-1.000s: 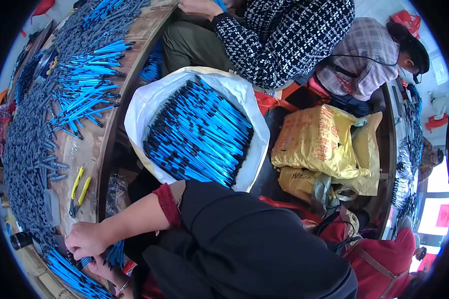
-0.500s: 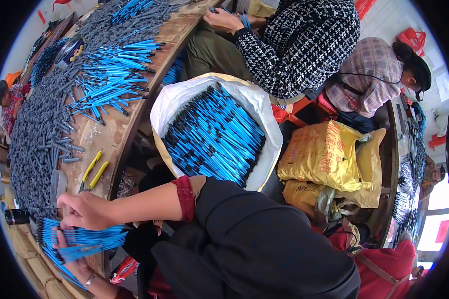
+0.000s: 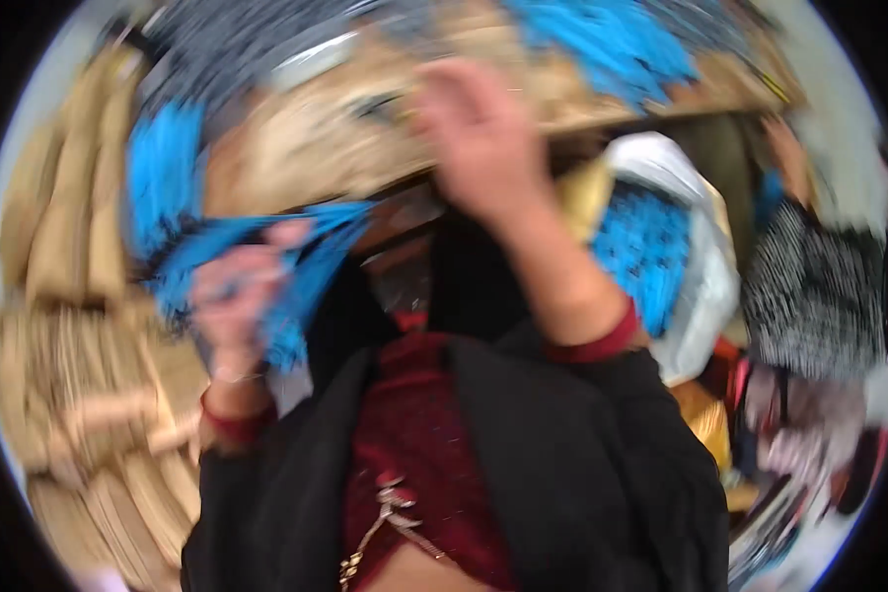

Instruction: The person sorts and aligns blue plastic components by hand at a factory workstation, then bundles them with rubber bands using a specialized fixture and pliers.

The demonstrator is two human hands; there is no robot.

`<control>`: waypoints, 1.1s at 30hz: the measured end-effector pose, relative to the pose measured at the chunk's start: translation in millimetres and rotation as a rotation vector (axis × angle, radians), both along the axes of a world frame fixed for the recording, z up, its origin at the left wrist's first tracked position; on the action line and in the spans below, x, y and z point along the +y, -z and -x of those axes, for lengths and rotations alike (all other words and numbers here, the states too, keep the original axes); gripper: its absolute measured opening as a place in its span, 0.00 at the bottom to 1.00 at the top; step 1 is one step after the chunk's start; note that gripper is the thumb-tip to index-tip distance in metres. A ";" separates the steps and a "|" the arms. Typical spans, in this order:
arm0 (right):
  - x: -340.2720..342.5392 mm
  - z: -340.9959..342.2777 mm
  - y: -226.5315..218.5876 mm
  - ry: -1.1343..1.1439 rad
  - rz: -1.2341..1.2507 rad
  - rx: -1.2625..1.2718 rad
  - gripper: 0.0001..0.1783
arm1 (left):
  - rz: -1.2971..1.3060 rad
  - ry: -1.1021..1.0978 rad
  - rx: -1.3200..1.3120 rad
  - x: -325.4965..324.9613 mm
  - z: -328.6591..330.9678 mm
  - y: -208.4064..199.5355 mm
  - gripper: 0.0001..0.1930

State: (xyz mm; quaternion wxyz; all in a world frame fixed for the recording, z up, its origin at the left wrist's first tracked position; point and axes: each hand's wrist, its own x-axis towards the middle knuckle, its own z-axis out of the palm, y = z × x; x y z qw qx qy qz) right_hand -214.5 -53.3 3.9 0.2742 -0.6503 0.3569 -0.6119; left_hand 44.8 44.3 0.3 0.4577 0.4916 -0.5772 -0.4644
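Everything is smeared by motion. My left hand (image 3: 237, 291) is closed around a fanned-out bunch of thin blue rods with black ends (image 3: 331, 227), at the near left edge of the wooden table (image 3: 311, 158). My right hand (image 3: 479, 133) is raised over the table's near edge, its fingers too blurred to read; no held thing shows in it. More blue rods (image 3: 166, 168) lie at the table's left end. Behind the right hand is a blurred dark and yellow thing on the table, too unclear to name.
Grey plastic parts (image 3: 232, 44) are heaped across the table's far side, beside a pale tray-like piece (image 3: 314, 59). Blue rods (image 3: 607, 49) lie at the far right. A white-lined sack (image 3: 710, 286) of rods stands right. A co-worker's patterned sleeve (image 3: 814, 296) is beyond. Tan bundles (image 3: 69, 197) fill the left.
The view has swung left, so the table now runs across the top. My right hand has come away from the rods and moved right; my left hand keeps the bunch.
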 end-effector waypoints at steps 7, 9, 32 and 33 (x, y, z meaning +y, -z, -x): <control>-88.8 -23.5 -14.5 -0.055 -0.134 0.003 0.09 | 0.230 0.289 -0.023 17.9 25.3 9.6 0.13; -118.8 -44.6 -29.5 -0.069 -0.126 0.077 0.10 | 0.173 0.227 0.093 15.2 21.0 10.0 0.13; -215.5 -115.6 11.3 -0.125 0.260 1.217 0.10 | 0.669 0.235 -0.163 -11.7 14.0 41.4 0.13; -209.0 -109.4 9.7 -0.163 0.289 1.095 0.10 | 0.676 0.237 -0.194 -10.7 13.6 40.7 0.13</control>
